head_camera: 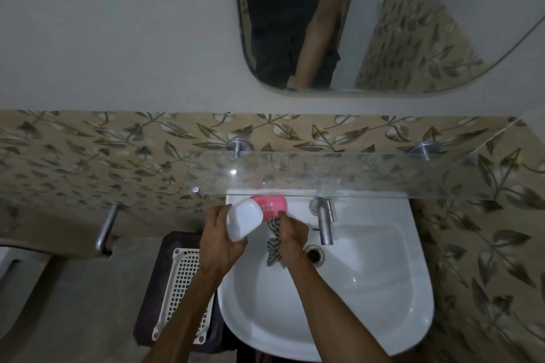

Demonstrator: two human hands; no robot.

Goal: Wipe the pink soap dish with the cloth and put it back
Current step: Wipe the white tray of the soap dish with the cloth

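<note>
The pink soap dish sits on the back left ledge of the white sink, partly under the glass shelf. My left hand holds a white lid-like piece tilted up beside the pink dish. My right hand grips a striped cloth, which hangs down over the basin; the cloth's top end touches the front edge of the pink dish.
A glass shelf on metal pegs juts out above the sink's back. A metal tap stands right of my hands, the drain below it. A white grid basket on a dark bin sits left of the sink. A mirror hangs above.
</note>
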